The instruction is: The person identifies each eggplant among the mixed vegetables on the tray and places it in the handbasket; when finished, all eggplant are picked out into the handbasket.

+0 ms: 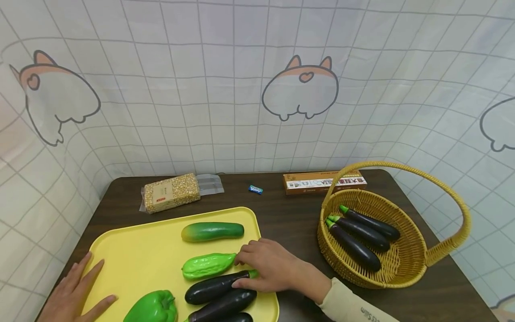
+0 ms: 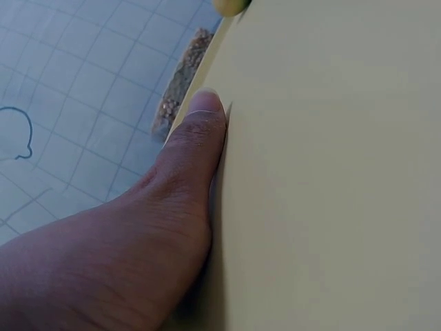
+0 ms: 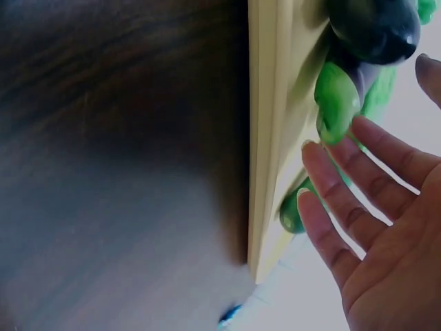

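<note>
My left hand [image 1: 74, 290] rests with spread fingers on the left edge of a yellow tray [image 1: 137, 255]; its thumb [image 2: 200, 131] lies along the tray in the left wrist view. Over the tray's right side, my right hand [image 1: 267, 266] reaches across the green stem end of a dark eggplant [image 1: 211, 288]. Its fingers are extended and the thumb stands apart in the right wrist view, the fingertips at the green stem [image 3: 336, 103]. Further eggplants [image 1: 227, 306] lie in front. A light green bitter melon [image 1: 207, 265] is just behind, then a dark green cucumber-like vegetable [image 1: 215, 231].
A green bell pepper [image 1: 150, 307] sits at the tray's front. To the right stands a wicker basket [image 1: 342, 270] with a tall handle and 3 eggplants [image 1: 358, 248]. Along the back lie a bag of corn kernels [image 1: 173, 192], a small blue packet [image 1: 255, 189] and a pasta box [image 1: 306, 182].
</note>
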The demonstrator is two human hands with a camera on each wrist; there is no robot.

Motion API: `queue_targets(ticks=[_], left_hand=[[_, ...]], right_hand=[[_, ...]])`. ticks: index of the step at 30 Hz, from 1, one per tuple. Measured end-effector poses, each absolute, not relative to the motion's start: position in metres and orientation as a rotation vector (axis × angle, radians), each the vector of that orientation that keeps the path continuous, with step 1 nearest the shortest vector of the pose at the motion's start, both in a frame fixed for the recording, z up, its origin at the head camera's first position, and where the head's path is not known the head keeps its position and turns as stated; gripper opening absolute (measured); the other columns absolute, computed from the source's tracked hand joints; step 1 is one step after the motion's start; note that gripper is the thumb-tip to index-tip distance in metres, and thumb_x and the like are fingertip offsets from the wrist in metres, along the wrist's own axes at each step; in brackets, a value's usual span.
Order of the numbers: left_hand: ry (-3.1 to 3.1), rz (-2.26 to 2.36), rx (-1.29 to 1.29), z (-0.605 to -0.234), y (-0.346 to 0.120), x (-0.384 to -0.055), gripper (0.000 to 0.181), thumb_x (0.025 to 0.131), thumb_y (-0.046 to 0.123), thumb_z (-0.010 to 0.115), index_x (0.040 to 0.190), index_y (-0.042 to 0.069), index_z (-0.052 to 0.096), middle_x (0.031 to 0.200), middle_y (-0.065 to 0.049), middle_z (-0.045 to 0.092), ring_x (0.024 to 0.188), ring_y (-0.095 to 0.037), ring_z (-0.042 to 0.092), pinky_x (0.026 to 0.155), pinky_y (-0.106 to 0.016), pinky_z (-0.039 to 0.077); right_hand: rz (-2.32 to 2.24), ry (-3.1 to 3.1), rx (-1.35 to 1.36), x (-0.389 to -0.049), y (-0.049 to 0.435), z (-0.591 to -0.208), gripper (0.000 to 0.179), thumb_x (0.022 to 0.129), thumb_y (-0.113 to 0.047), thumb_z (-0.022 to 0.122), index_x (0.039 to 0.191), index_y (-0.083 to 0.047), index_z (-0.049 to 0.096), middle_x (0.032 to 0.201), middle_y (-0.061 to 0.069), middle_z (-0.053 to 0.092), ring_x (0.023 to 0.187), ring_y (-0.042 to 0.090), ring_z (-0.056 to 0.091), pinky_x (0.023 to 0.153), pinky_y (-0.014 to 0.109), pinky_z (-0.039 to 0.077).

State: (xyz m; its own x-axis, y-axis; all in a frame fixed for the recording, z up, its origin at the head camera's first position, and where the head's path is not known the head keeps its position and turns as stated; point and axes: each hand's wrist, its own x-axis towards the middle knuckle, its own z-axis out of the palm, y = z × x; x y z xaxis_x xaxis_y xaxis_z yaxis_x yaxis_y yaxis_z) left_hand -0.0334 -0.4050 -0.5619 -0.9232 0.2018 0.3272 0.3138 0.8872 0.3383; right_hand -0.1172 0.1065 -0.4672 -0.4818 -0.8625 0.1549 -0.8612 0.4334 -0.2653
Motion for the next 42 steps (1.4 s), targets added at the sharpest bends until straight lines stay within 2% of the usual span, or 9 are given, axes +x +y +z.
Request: queue_targets(ticks=[9, 23, 34, 42], left_hand=[[-2.773, -0.558, -0.39, -0.561, -0.406, -0.034, 0.103, 0.089, 0.037, 0.086, 0.169, 0.013, 0.026, 0.176, -0.012, 0.005, 0.159, -0.041, 0.001, 0.124, -0.042, -0.014], [-2.774, -0.589, -0.374, -0.56, -0.405, -0.034, 0.102, 0.09, 0.036, 0.086, 0.17, 0.015, 0.026, 0.176, -0.012, 0.005, 0.157, -0.048, 0.002, 0.124, -0.054, -0.013], [-2.777, -0.575, -0.372, -0.562, -0.405, -0.033, 0.102, 0.09, 0.037, 0.085, 0.169, 0.014, 0.026, 0.176, -0.013, 0.005, 0.157, -0.049, 0.002, 0.123, -0.051, -0.014], [-2.775, -0.573, -0.377, -0.562, -0.406, -0.034, 0.103, 0.09, 0.037, 0.086, 0.17, 0.014, 0.026, 0.176, -0.013, 0.005, 0.157, -0.048, 0.002, 0.124, -0.05, -0.014]], right_hand=[[-0.549, 2.602, -1.593, -0.113, 0.098, -0.477, 0.041, 0.107, -0.059, 0.054, 0.115, -0.024, 0.074, 0.103, -0.013, 0.063, 0.092, -0.001, 0.056, 0.08, 0.021, 0.049], [-0.612, 2.57, -1.588, -0.115, 0.094, -0.482, 0.04, 0.107, -0.056, 0.055, 0.11, -0.023, 0.076, 0.101, -0.013, 0.063, 0.089, -0.003, 0.055, 0.079, 0.018, 0.048], [-0.656, 2.471, -1.494, -0.12, 0.096, -0.475, 0.022, 0.106, -0.045, 0.064, 0.11, -0.023, 0.067, 0.095, -0.02, 0.062, 0.077, -0.01, 0.052, 0.07, 0.011, 0.044], [-0.697, 2.407, -1.452, -0.122, 0.1, -0.466, 0.019, 0.105, -0.034, 0.07, 0.114, -0.021, 0.059, 0.082, -0.018, 0.055, 0.064, -0.005, 0.046, 0.061, 0.012, 0.04]])
